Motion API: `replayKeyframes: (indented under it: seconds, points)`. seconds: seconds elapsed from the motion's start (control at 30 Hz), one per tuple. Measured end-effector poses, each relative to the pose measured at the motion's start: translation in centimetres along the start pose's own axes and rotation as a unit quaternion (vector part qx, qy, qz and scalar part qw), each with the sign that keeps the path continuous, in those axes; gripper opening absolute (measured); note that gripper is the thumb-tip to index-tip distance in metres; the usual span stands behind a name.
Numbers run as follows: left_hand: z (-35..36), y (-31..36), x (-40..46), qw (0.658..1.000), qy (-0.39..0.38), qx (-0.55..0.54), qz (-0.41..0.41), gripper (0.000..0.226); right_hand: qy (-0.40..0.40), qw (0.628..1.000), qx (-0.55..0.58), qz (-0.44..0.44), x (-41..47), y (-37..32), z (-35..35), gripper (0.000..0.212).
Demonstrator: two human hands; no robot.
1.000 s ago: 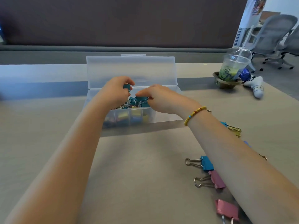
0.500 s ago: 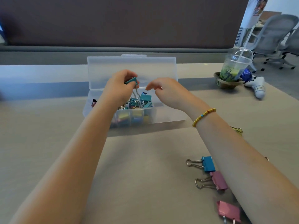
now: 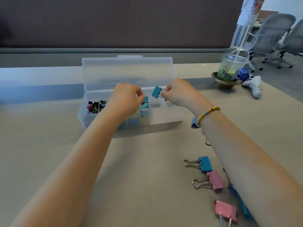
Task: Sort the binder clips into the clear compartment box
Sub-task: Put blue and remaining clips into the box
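The clear compartment box stands open, its lid upright. Small black clips fill its left compartment and blue clips are piled in the middle one. My right hand pinches the wire handles of a blue binder clip held above the box. Over the middle pile, my left hand has its fingertips pinched on another blue clip. Loose on the table at the right lie a blue clip and two pink clips. More blue clips show partly behind my right forearm.
A lidded drink cup with a straw stands in a holder at the far right beside a white game controller. Office chairs stand beyond the table. A dark partition runs behind the box.
The blue clip my left hand had lifted is now in my right hand, held by its handles. My left hand has dropped back to the middle pile.
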State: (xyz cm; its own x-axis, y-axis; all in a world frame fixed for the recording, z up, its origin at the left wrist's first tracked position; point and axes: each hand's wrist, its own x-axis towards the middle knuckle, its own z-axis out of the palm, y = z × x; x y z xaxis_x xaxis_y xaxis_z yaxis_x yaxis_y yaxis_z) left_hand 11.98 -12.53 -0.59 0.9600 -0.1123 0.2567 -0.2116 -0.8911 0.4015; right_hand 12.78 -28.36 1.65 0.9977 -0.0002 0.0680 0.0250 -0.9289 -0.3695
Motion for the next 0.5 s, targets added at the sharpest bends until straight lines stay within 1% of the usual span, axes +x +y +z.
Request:
replayKeyframes:
  seconds: [0.07,0.13,0.23,0.3,0.37,0.43,0.5]
  points:
    - [0.1,-0.2,0.0,0.998,-0.036,0.047,0.000,0.021,-0.012,0.998,-0.067,0.001,0.3,-0.5,0.5,0.015]
    - [0.3,-0.1,-0.2,0.998,-0.030,0.059,0.011,0.022,-0.006,0.993,-0.115,-0.005,0.3,-1.2,0.9,0.007]
    - [0.2,0.2,-0.3,1.000,0.014,0.017,0.005,0.026,-0.015,0.989,-0.145,-0.010,0.4,-2.1,1.6,0.018]
    - [0.1,0.3,-0.2,0.999,0.039,0.006,0.009,0.028,-0.037,0.989,-0.140,-0.006,0.6,-2.3,2.1,0.024]
    - [-0.1,0.7,-0.4,0.998,0.064,0.005,0.029,0.028,-0.035,0.992,-0.119,-0.002,1.0,-2.1,2.4,0.025]
    - [-0.3,1.4,-0.8,0.995,0.080,-0.008,0.054,0.028,0.004,0.997,-0.078,-0.002,0.9,-1.2,1.8,0.027]
    - [-0.4,2.5,-1.4,0.993,0.076,-0.043,0.074,0.027,0.048,0.998,-0.024,-0.014,-0.4,0.8,0.7,0.035]
